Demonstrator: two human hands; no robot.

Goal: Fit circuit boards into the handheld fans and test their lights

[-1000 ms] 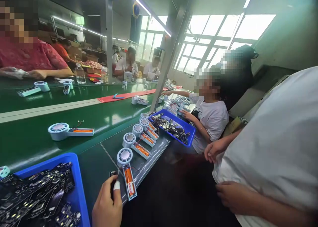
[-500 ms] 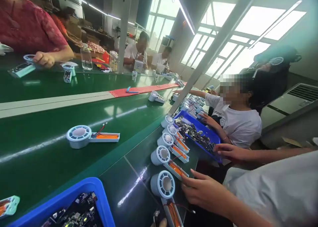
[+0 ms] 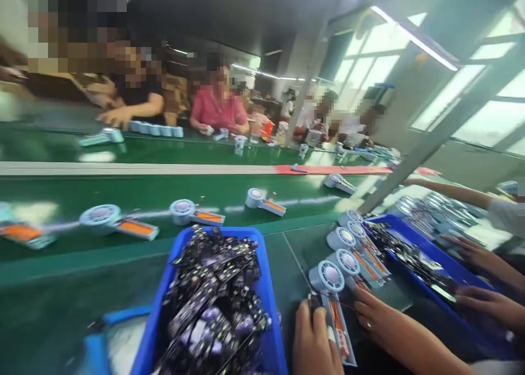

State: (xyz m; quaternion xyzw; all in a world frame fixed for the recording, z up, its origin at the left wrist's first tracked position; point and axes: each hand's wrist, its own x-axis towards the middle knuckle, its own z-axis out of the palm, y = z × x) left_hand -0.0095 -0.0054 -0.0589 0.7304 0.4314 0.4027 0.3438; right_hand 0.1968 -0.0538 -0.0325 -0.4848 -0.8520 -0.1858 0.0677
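My left hand (image 3: 315, 343) is at the bottom edge, fingers closed on a small black circuit board (image 3: 313, 300), which it holds against the nearest fan housing (image 3: 328, 277). That housing is pale blue with a round head and an open handle (image 3: 338, 331) showing an orange cell and red wires. My right hand (image 3: 379, 319) comes in from the right, and its fingertips pinch the side of that handle. Three more fan housings (image 3: 348, 260) lie in a row just beyond.
A blue bin (image 3: 262, 287) of black circuit boards stands left of my hands. Fan housings (image 3: 262, 200) ride the green conveyor (image 3: 123, 189). To the right is a second blue tray (image 3: 426, 257) with a co-worker's hands (image 3: 488, 304). Several people sit across the belt.
The view swung left, bringing the blue bin into the centre. My left hand has risen into view with the small board. My right hand has slid down onto the fan's handle.
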